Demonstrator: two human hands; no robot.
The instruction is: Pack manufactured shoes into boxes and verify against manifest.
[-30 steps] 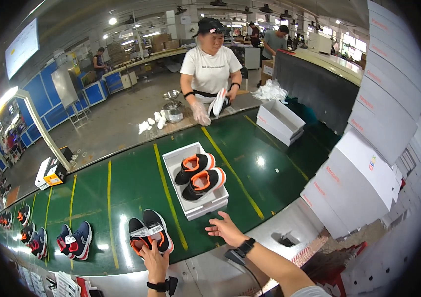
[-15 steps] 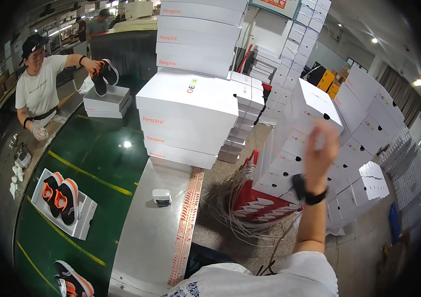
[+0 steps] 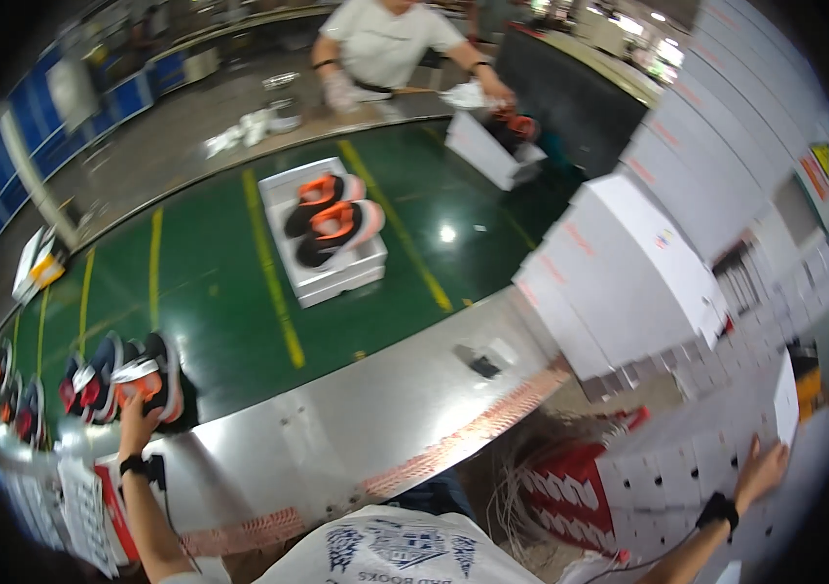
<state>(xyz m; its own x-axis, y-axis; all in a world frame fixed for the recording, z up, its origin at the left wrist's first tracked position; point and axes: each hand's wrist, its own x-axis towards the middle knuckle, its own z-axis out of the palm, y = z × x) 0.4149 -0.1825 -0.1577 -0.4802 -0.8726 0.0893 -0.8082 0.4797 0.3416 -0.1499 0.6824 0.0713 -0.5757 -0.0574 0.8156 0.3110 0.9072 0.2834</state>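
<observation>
My left hand (image 3: 139,423) reaches over the green conveyor's near left side, its fingers closed on a black sneaker (image 3: 153,387) with orange lining and a silvery wrap. Beside it stand more dark sneakers (image 3: 91,384), some with red lining. Out to the right, my right hand (image 3: 763,472) grips the lower edge of a white shoebox (image 3: 785,404) at the stacked boxes; part of the grip is blurred. In mid-belt, a pair of black and orange sneakers (image 3: 331,226) lies in an open white shoebox (image 3: 341,282).
Across the green conveyor (image 3: 220,282), a co-worker (image 3: 390,44) handles shoes at another white box (image 3: 487,151). A metal ledge (image 3: 317,428) runs along the near side, with a small dark device (image 3: 482,366) on it. White box stacks (image 3: 619,282) rise at right, near a red pallet (image 3: 565,496).
My view has swung left. My left hand has come into view at the sneakers, while my right hand has gone from in front of the box stacks to a shoebox edge. The co-worker has lowered the shoes into a box.
</observation>
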